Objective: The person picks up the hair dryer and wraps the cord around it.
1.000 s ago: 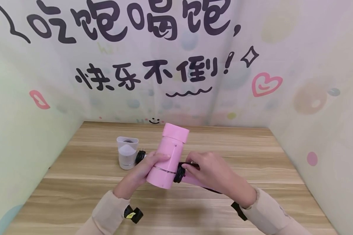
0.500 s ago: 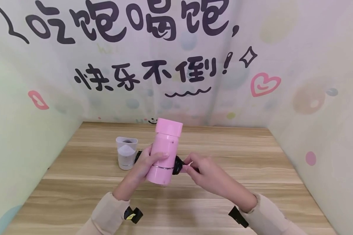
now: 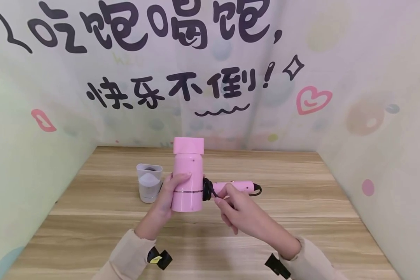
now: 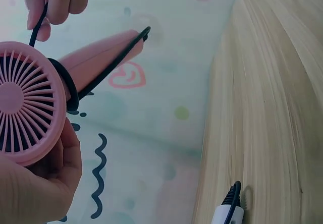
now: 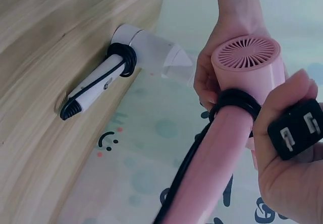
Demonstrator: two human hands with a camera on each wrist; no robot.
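My left hand (image 3: 165, 196) grips the barrel of a pink hair dryer (image 3: 188, 171), which is held up over the table with its nozzle pointing away. Its handle sticks out to the right, and a black cord (image 5: 233, 101) is coiled round the handle's top. Beside the coil, my right hand (image 3: 243, 212) pinches the cord's end; a black plug (image 5: 295, 129) with two metal prongs shows at these fingers in the right wrist view. The slotted air inlet (image 4: 12, 99) faces the left wrist camera. A white hair dryer (image 5: 98, 80) lies on the table to the left.
The wood-grain table (image 3: 101, 229) is bounded by a printed cloth backdrop (image 3: 210, 128) behind and pale walls at both sides. The white dryer has a clear nozzle (image 5: 177, 65) and its own coiled black cord (image 5: 126, 56).
The pink dryer has shifted left and turned from a tilt to nearly straight, its handle swinging out level to the right. My right hand has moved lower, drawing the cord's end off the coil.
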